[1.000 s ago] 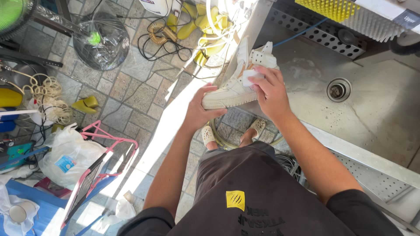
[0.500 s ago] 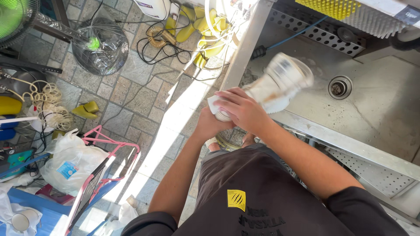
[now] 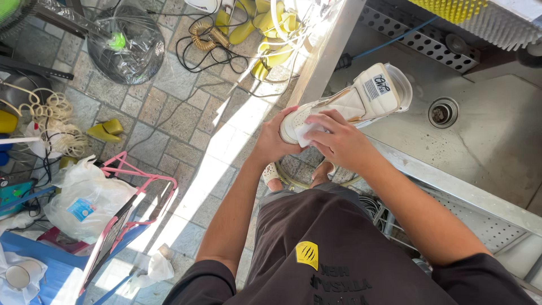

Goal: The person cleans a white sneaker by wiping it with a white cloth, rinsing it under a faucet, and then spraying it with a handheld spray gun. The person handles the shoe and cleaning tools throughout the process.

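The person holds a white shoe (image 3: 350, 101) out over the edge of a steel sink (image 3: 485, 141), likely so that anything wiped off it falls into the basin and not onto the paved floor (image 3: 169, 121) beside the feet. The shoe lies tilted, its toe toward the body and its open collar pointing away over the sink, so the toe cap faces up where both hands can get at it. The left hand (image 3: 274, 141) comes from below and to the side: its fingers are curled and closed around the toe end, thumb on top, carrying the shoe's weight and keeping it from turning. The right hand (image 3: 339, 141) rests on top of the toe, just beside the left hand and touching the shoe; its fingers are bent together and pinched on a small white wipe (image 3: 307, 131), which it presses flat against the leather. Whether that wipe is a cloth or a sponge is hard to tell. Beyond the right hand, further out in the basin, sits the round drain (image 3: 443, 112), and past it a yellow brush (image 3: 449, 8) at the far edge. Out past the left hand, on the floor, lie coiled cables (image 3: 209, 48) and a white plastic bag (image 3: 84, 195) against a pink frame (image 3: 141, 181).
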